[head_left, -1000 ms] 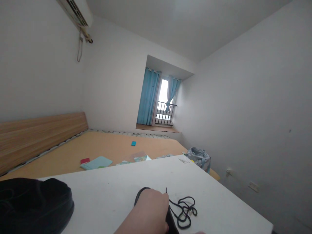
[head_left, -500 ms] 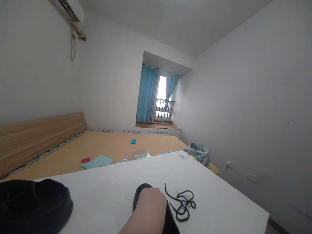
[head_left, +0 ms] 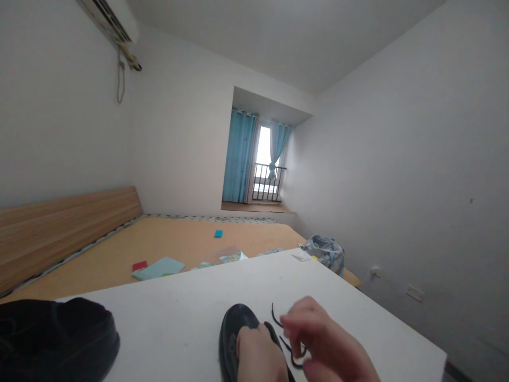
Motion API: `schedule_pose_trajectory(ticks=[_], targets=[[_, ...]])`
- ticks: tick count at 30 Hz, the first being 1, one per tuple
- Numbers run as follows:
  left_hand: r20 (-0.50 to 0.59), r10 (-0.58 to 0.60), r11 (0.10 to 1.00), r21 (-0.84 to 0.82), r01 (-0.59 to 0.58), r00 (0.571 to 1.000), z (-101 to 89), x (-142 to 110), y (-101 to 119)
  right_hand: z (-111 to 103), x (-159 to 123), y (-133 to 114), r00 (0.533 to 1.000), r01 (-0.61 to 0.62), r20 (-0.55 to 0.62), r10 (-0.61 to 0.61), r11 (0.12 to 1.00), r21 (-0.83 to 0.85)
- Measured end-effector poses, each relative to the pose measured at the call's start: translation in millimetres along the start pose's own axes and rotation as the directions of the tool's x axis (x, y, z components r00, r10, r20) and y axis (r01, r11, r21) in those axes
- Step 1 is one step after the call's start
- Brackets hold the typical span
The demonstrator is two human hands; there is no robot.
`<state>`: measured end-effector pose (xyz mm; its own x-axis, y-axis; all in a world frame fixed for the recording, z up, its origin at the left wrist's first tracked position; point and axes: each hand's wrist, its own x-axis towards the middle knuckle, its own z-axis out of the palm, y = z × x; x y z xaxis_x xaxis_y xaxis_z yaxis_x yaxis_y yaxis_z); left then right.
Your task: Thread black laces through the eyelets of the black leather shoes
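A black shoe (head_left: 233,331) lies on the white table (head_left: 170,313), close to the bottom edge of the view. My left hand (head_left: 260,355) rests on its top with the fingers curled around it. A loose black shoelace (head_left: 275,317) lies on the table just right of the shoe. My right hand (head_left: 332,345) hovers over the lace and covers most of it. That hand is smeared by motion, so its fingers are unclear, and I cannot tell whether it touches the lace.
A second black shoe (head_left: 55,339) sits at the table's left end. Behind the table is a bare wooden bed (head_left: 178,239) with teal papers (head_left: 159,267) and small cards. A light blue bag (head_left: 326,252) stands by the table's far right corner.
My right hand has come into view from the lower right and now covers the lace. My left hand has slid back along the shoe, showing more of its toe.
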<state>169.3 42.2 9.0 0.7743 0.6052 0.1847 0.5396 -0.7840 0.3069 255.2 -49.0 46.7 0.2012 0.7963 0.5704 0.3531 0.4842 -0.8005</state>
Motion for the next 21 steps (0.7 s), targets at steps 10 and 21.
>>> schedule_pose_trajectory(ticks=[10,21], targets=[[-0.036,-0.225,0.859,0.464,0.216,0.974,3.2,10.2,9.9,-38.0,2.7,102.8,0.919,-0.181,0.11,0.379,0.652,-0.736],[0.29,-0.112,0.948,0.318,0.015,0.95,-43.0,6.2,17.4,-26.8,-4.3,122.4,0.85,-0.237,0.061,0.523,0.484,-0.843]])
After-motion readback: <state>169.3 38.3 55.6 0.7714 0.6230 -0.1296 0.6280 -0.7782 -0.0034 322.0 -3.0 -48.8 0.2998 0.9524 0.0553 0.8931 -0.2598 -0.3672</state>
